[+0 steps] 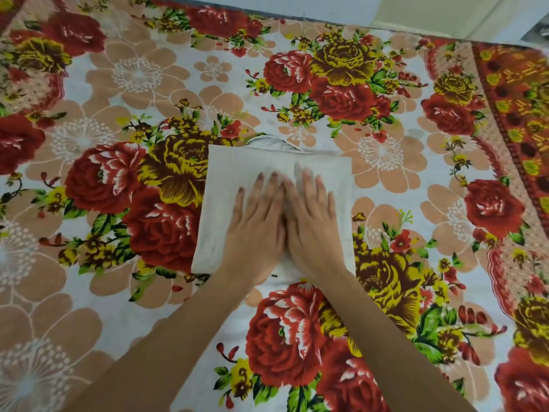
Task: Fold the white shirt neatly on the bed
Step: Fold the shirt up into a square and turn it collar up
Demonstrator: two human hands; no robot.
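Head view: the white shirt lies folded into a roughly rectangular packet near the middle of the bed, on a bedsheet printed with large red and yellow roses and peach blossoms. A curved edge of the garment, seemingly the collar, peeks out past the far side of the packet.

Both hands rest flat on top of the fabric, palms down, fingers stretched out and pointing away from the person. The left hand covers the middle of the packet; the right hand lies just beside it, the two touching along their inner edges. Neither hand grips anything: both are spread open and pressed against the cloth. The fingertips are slightly blurred.

The shirt extends out past the left hand toward the left edge of the packet and past the right hand by a narrower strip. Its far edge lies beyond the fingertips, and its near edge sits under the wrists. Bare forearms run from the lower corners of the picture up to the hands.
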